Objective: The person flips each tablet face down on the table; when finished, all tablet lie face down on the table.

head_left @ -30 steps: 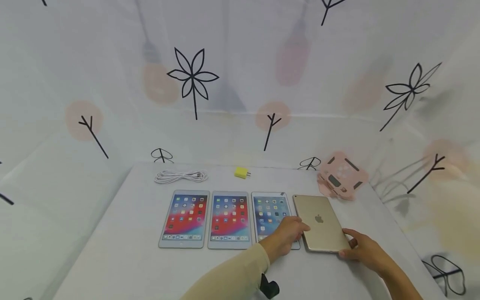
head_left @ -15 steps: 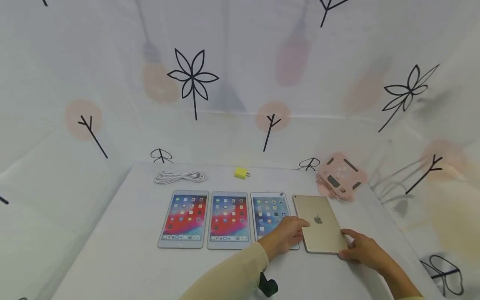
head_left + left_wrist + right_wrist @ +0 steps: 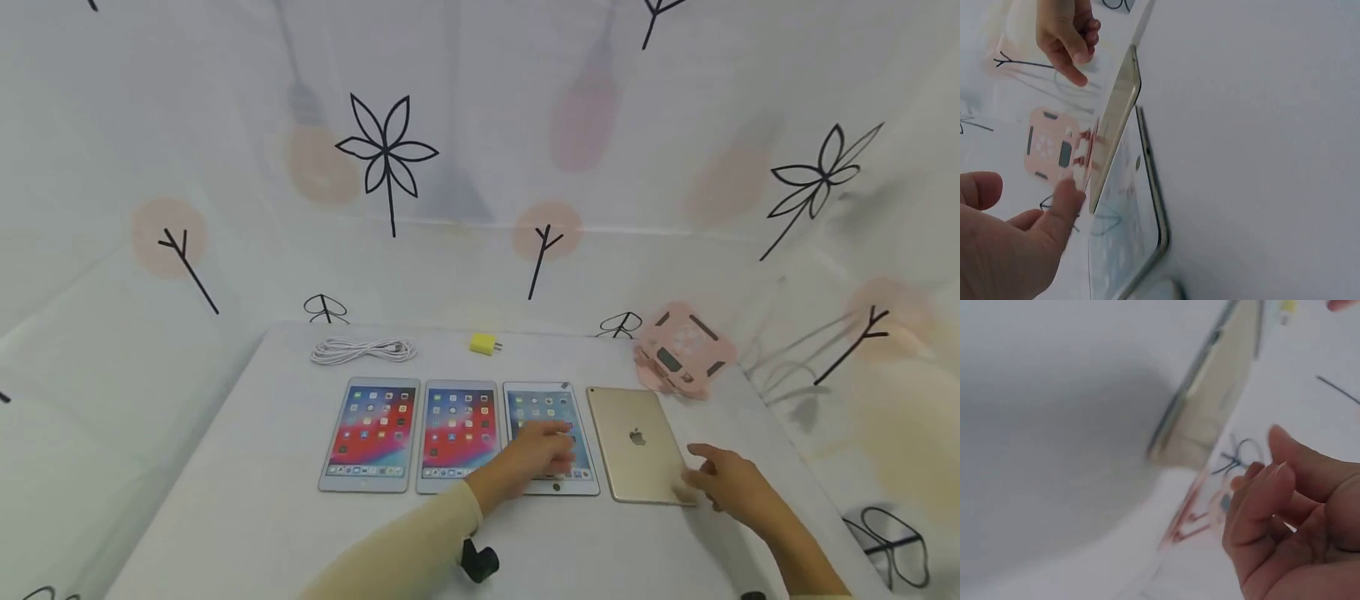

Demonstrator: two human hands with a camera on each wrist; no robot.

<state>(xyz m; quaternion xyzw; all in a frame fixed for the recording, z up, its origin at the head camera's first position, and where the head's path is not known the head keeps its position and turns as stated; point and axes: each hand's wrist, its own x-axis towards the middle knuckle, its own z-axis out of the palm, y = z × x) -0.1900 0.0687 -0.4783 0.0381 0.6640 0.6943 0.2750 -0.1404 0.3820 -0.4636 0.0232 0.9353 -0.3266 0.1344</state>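
A gold tablet (image 3: 637, 471) lies face down at the right end of a row, its apple logo showing. My right hand (image 3: 735, 487) is just off its lower right corner, fingers loosely bent and holding nothing; the right wrist view shows a gap between that hand (image 3: 1297, 519) and the tablet (image 3: 1207, 406). Over the white tablet (image 3: 536, 404) to the left hovers my left hand (image 3: 528, 460), hiding part of its lit screen. In the left wrist view, nothing is between this hand's (image 3: 1016, 250) thumb and fingers.
Two more white tablets, a left one (image 3: 371, 429) and a middle one (image 3: 459, 417), lie with screens lit. Behind the row are a coiled white cable (image 3: 363, 351), a yellow charger plug (image 3: 484, 343) and a pink stand (image 3: 684, 346). Patterned white cloth (image 3: 465, 275) rises behind the table.
Both hands have let go of the gold tablet's sides. The left hand has moved left over the third tablet; the right hand has lifted slightly away. The tablet lies about where it was.
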